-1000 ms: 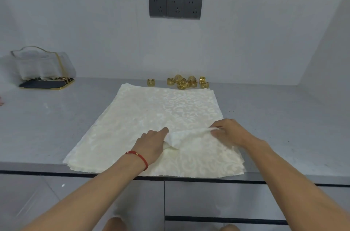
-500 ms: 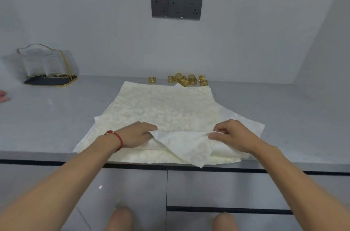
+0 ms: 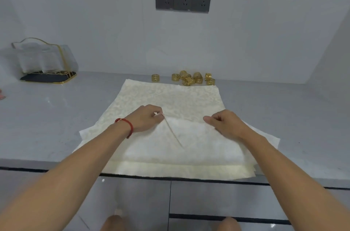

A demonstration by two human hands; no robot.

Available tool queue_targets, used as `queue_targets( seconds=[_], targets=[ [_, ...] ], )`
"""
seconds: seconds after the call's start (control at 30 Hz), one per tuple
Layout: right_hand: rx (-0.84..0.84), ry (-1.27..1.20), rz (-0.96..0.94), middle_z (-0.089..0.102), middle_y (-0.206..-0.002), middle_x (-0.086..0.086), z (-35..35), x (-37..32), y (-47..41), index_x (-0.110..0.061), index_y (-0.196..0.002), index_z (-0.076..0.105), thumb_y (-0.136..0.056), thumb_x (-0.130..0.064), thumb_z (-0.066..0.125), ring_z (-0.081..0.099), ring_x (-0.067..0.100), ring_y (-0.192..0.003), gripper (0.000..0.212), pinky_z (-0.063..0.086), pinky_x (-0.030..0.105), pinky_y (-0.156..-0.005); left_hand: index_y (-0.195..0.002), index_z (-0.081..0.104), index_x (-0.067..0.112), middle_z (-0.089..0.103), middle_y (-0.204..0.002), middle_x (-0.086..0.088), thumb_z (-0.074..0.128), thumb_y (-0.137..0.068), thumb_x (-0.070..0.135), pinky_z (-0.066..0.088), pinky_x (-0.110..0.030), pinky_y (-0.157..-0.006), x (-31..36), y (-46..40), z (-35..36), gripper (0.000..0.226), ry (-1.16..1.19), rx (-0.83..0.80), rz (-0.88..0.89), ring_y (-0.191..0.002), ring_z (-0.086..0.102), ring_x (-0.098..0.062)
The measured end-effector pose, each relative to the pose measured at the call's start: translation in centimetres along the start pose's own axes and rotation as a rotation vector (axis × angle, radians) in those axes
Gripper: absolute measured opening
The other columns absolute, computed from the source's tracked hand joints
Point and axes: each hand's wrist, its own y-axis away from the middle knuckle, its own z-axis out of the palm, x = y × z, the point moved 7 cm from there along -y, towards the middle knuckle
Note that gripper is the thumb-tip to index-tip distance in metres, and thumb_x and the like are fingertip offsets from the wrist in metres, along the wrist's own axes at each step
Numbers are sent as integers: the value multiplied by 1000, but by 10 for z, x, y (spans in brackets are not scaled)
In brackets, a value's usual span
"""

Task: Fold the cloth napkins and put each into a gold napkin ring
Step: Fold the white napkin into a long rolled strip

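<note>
From the head camera, a stack of cream damask napkins (image 3: 170,102) lies flat on the grey counter (image 3: 56,117), its near edge reaching the counter's front lip. The top napkin (image 3: 189,141) is folded toward the far side, so its paler underside shows; its folded edge runs between the two hands, and a diagonal crease slants down from the left hand toward the middle of the cloth. Its corners stick out past the stack on both sides, beneath the forearms.

The left hand (image 3: 145,119), with a red cord bracelet (image 3: 126,126) at its wrist, has its fingers curled and pinches the folded edge at its left end. The right hand (image 3: 225,124), also with curled fingers, grips the same edge at its right end, thumb pointing toward the left hand.

Beyond both hands, just past the stack's far edge, a cluster of gold napkin rings (image 3: 189,78) sits on the counter. Far to the left of the left hand stands a glass holder with gold trim (image 3: 45,60).
</note>
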Motion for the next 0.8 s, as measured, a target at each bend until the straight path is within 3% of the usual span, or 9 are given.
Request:
queue_targets(
  seconds=[0.1,0.23,0.37,0.43,0.47,0.53,0.6,0.7,0.8],
  targets=[
    [33,-60,83,70,-97,-4,0,18,-36,-23,-88,72,-101,-66,38,64,10,-87,56,45,26,-77,-71,44,22,52,-75,0,37,-104,31,36,-32,-64,-24,-46,8,35,-67,34,-108,-71,49,-19],
    [-82,-243,54,63,-126,-14,10,30,-72,-36,-114,70,-90,-42,50,54,8,-121,32,41,29,-96,-81,43,22,55,-91,-7,24,-105,41,44,-38,-77,-48,-97,14,36,-308,106,-197,-85,53,-28],
    [-66,81,-92,58,-129,-15,21,35,-106,-27,-129,63,-94,-17,67,51,3,-115,37,37,18,-92,-88,54,19,63,-99,-8,24,-106,38,43,-35,-74,-57,-130,13,40,-501,196,-178,-88,56,-28],
    [9,110,-91,68,-112,-13,21,36,-121,-26,-108,73,-96,-27,69,58,6,-101,13,45,24,-85,-97,63,16,61,-101,-7,25,-106,37,44,-37,-78,-60,-141,14,45,-580,224,-155,-95,55,-28],
    [60,96,-66,70,-95,-10,19,38,-129,-25,-88,73,-98,-31,66,61,10,-88,14,48,31,-77,-101,66,15,59,-102,-7,25,-106,38,44,-38,-81,-62,-146,14,47,-601,232,-144,-97,54,-28],
    [173,144,-1,54,-62,-5,14,42,-147,-21,-58,50,-101,-35,56,51,17,-61,45,39,35,-59,-105,68,15,57,-104,-8,26,-106,39,43,-39,-83,-67,-156,15,48,-601,235,-141,-101,52,-29],
    [258,188,90,39,-55,0,10,45,-160,-16,-55,35,-98,-32,49,39,23,-55,48,28,32,-53,-106,69,14,57,-105,-8,27,-106,40,42,-38,-84,-69,-166,14,48,-597,243,-148,-103,50,-29],
    [315,281,190,47,-63,2,9,42,-173,-14,-61,46,-98,-31,45,49,30,-65,41,33,33,-56,-108,68,14,57,-109,-8,29,-105,38,40,-38,-85,-70,-178,13,46,-626,260,-187,-106,49,-28],
    [397,498,63,64,-112,5,15,22,-175,-15,-112,66,-104,-37,43,57,30,-109,32,42,44,-90,-120,57,15,53,-120,-8,37,-101,35,38,-41,-90,-73,-181,11,34,-687,316,-275,-112,46,-29]
  ],
)
